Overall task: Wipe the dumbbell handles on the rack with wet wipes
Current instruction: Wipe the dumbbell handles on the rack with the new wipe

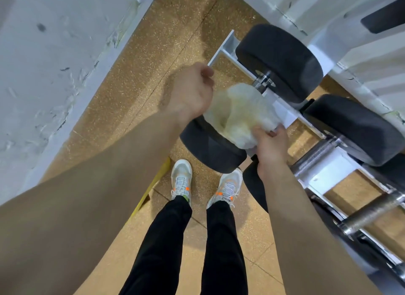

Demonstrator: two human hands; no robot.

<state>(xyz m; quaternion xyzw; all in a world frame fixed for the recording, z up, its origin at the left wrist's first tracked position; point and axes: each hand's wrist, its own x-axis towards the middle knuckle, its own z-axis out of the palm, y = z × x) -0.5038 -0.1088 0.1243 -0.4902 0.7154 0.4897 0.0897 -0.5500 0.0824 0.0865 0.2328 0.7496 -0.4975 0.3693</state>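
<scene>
Wiping step: I judge the first handle is in hand; the wet wipe (238, 112) lies bunched over the bar of the end dumbbell (278, 62) on the rack (225, 46).
Right hand (270, 145): fingers pinching the wipe's lower edge.
Left hand (192, 90): curled at the wipe's other edge; I cannot tell whether it grips.
Next move: wrap the wipe round the bar and rub along it.
Count: one wipe, two hands, three dumbbells that I can make out.

Both bare forearms reach fwd: left hand (192, 90) fisted, back up, farther left; right hand (270, 145) nearer, pinching near edge of crumpled pale-yellow wet wipe (236, 112).
</scene>
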